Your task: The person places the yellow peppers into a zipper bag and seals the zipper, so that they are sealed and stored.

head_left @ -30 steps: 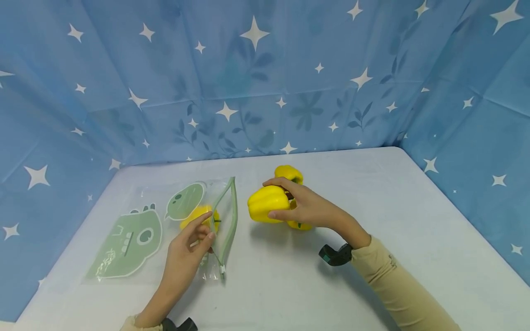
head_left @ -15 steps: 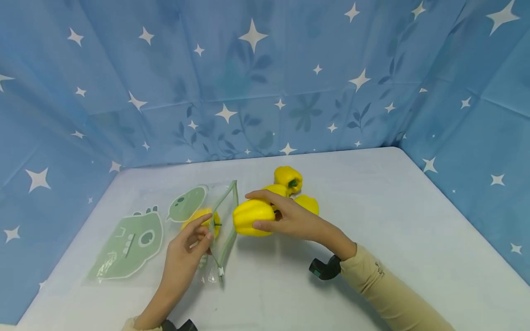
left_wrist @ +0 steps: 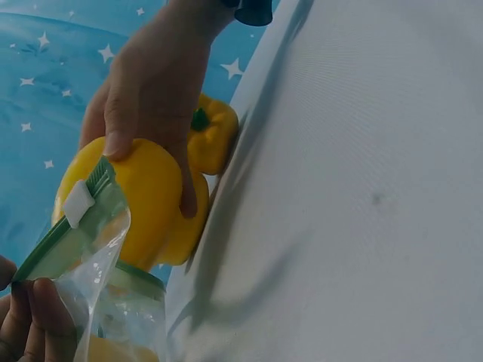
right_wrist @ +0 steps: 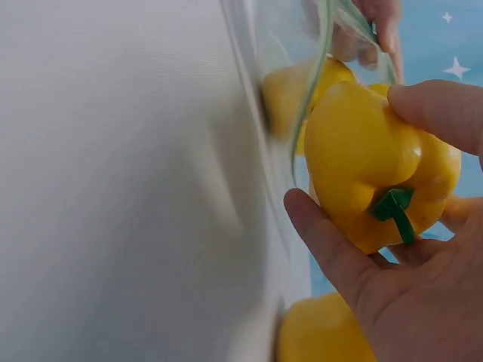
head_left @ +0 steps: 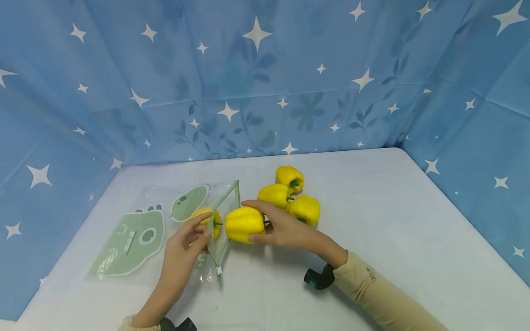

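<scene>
My right hand (head_left: 285, 230) grips a yellow bell pepper (head_left: 244, 224) between thumb and fingers, right at the open mouth of a clear zip bag (head_left: 142, 239) printed with green cartoon figures. The green stem of this bell pepper (right_wrist: 362, 158) faces back toward the palm in the right wrist view. My left hand (head_left: 184, 253) pinches the bag's upper edge, holding the mouth apart. A white slider (left_wrist: 78, 204) sits on the green zip strip in the left wrist view. Inside the bag lies another yellow pepper (head_left: 216, 224), partly hidden by my left fingers.
Three more yellow peppers lie grouped on the white table (head_left: 372, 220): one at the back (head_left: 289, 177), a middle pepper (head_left: 273, 195) and a right pepper (head_left: 305, 210). A blue curtain (head_left: 265, 82) with white stars hangs behind and at the sides.
My right hand has carried the pepper left and toward me, from beside the other peppers to the bag's mouth. My left hand keeps its place on the bag's edge.
</scene>
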Tool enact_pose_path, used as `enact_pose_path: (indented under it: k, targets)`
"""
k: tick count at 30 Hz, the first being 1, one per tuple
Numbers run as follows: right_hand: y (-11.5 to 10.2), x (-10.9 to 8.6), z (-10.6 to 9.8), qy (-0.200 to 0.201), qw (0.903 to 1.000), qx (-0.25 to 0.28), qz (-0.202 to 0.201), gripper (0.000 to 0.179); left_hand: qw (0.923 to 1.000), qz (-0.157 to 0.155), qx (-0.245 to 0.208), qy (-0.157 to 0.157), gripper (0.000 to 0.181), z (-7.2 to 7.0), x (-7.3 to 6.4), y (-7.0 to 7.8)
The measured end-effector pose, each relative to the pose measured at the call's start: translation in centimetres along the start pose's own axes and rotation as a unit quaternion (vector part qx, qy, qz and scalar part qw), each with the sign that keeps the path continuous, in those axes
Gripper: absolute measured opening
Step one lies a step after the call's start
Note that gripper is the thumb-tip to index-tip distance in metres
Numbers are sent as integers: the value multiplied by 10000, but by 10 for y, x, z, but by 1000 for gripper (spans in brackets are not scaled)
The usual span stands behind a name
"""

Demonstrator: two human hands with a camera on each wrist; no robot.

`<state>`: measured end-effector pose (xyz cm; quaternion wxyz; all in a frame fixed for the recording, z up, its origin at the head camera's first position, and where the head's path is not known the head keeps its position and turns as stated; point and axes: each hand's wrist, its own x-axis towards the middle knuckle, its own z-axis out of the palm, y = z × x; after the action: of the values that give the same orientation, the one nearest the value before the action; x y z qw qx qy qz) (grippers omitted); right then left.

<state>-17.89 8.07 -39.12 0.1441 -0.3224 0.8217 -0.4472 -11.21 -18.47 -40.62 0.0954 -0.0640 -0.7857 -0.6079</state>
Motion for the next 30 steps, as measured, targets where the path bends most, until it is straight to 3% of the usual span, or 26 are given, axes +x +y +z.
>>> enact_pose_path:
  k: [9,15,30]
  targets:
    - [-1,0,7,-187,9993,-314,86,83,9999,85,-22,-58,37,1,0,3]
    - [4,1,16,-201,9994,-241,119,83,9998,42,18,-169,37,3,-3,2]
    - [9,2,31,-134,9993,-335,-128,82,9995,46,139,-264,35,6,-5,0]
